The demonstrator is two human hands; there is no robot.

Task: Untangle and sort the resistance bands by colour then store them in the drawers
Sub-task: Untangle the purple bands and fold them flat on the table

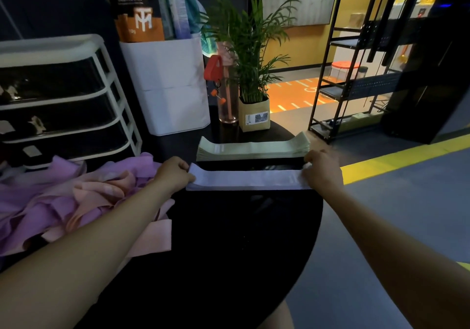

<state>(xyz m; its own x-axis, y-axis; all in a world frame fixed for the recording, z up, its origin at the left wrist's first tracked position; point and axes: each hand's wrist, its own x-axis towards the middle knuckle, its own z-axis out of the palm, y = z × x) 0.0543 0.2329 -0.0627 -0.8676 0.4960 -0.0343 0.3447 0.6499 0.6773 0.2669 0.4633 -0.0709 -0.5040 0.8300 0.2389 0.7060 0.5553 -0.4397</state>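
Note:
A flat stack of pale lilac bands [248, 180] lies across the middle of the black round table [229, 239]. My left hand [174, 173] pinches the stack's left end. At the right end, my right hand [321, 169] pinches the top band. Just behind it lies a neat stack of pale green bands [254, 148]. A tangled heap of purple and pink bands [76, 196] covers the table's left side, partly under my left forearm. The white drawer unit [63, 100] with dark, shut drawers stands at the far left.
Behind the stacks stand a white bin [173, 84] holding a pouch and bottles, a clear bottle with a red loop [226, 94], and a potted plant [254, 115]. The table edge drops off at the right to a grey floor with a yellow stripe; black shelving [356, 74] stands beyond.

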